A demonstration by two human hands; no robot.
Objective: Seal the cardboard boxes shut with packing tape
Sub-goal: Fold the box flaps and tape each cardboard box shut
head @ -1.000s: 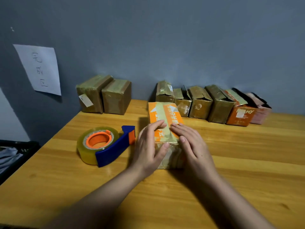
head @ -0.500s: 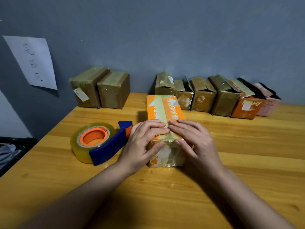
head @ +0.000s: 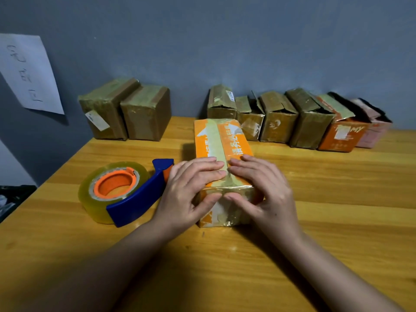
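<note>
Since a second ago both hands have slid back along the box top toward its near end, and the thumbs have dropped onto the near face. By this reading the tape strip is being smoothed over the near edge, so this box is close to sealed.

The note (head: 29,73) hangs on the wall at far left. Two sealed boxes (head: 125,111) stand below it. The tape dispenser (head: 122,191) lies idle just beside the left hand (head: 191,194). That hand presses flat, fingers straight, on the box (head: 221,163). The right hand (head: 261,190) presses likewise, fingers straight, gripping nothing. Six unsealed boxes (head: 299,118) line the wall at right, several flaps open.

The box sits mid-surface (head: 337,199), well clear of every edge. Bare room lies right and near.
</note>
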